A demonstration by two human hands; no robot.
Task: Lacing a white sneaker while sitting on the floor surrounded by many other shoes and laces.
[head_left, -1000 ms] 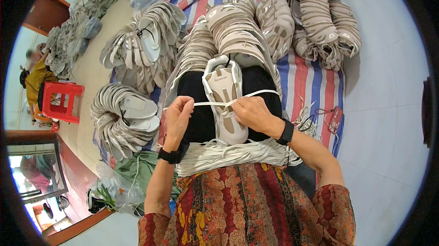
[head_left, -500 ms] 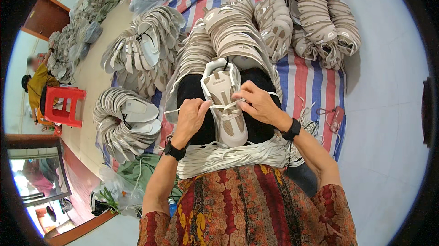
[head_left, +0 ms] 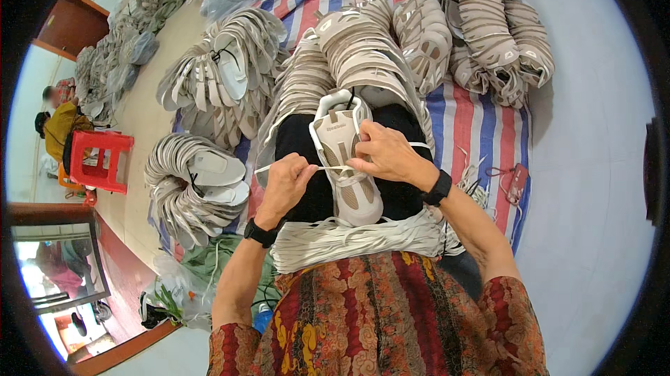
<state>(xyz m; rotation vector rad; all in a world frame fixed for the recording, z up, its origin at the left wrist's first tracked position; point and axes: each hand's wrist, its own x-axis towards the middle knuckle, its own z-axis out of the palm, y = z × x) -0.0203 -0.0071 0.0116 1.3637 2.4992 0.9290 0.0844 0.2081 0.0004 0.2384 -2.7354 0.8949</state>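
A beige and white shoe upper (head_left: 359, 198) rests on my lap, its toe toward me. A white shoelace (head_left: 331, 167) crosses low over its tongue and is stretched between my hands. My left hand (head_left: 285, 182), left of the upper, is closed on one end of the lace, with a tail sticking out to the left. On the upper's right side, my right hand (head_left: 385, 153) pinches the lace near the eyelets. A thick bundle of white laces (head_left: 349, 240) lies across my lap, close to my body.
Rows of stacked shoe uppers (head_left: 359, 51) stand just beyond my knees. More bundles (head_left: 195, 180) lie at the left and stacks (head_left: 488, 27) at the far right, on a striped sheet (head_left: 469, 124). A red phone-like item (head_left: 517, 183) lies right. Near a red stool (head_left: 101, 161) sits a person.
My right hand has moved slightly left and down over the upper. The lace is now drawn straight between both hands, where it was more bunched before.
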